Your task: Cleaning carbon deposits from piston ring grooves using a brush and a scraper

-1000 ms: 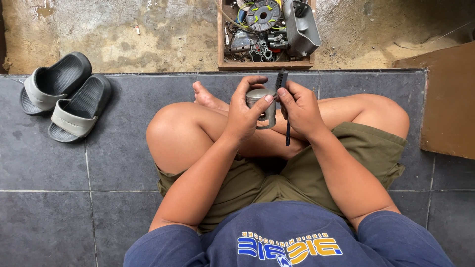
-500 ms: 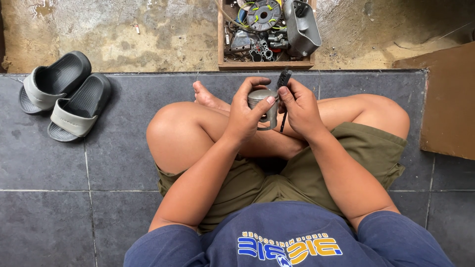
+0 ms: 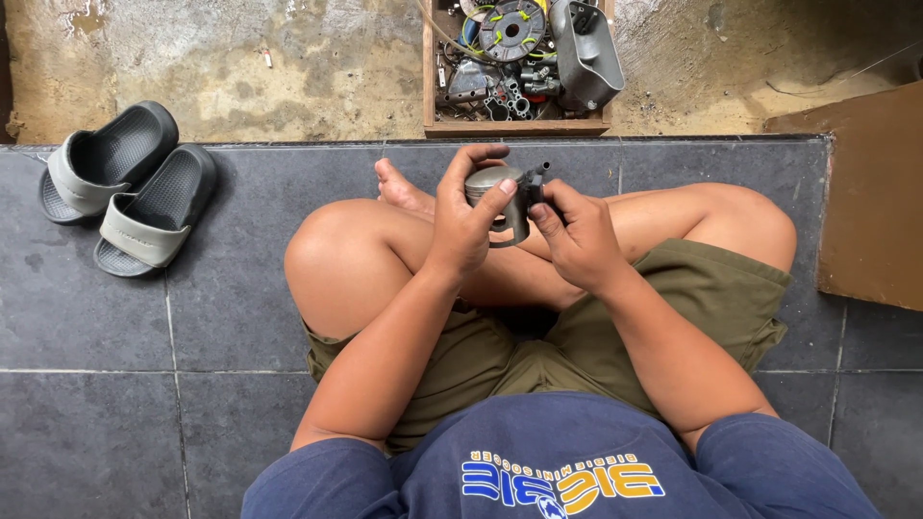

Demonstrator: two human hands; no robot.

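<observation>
Both hands clasp a grey metal cylinder between them.

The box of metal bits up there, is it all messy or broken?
Messy, yes. The wooden box is crammed with jumbled metal parts and wires, and a grey metal cover lies tilted on top. Nothing has spilled onto the ground, and I can't see any breakage.

The person wears a dark blue short-sleeved shirt with blue and yellow lettering printed across the chest, and olive-green shorts with loose hems. Arms, legs and feet are bare; the hands wear no gloves.
</observation>
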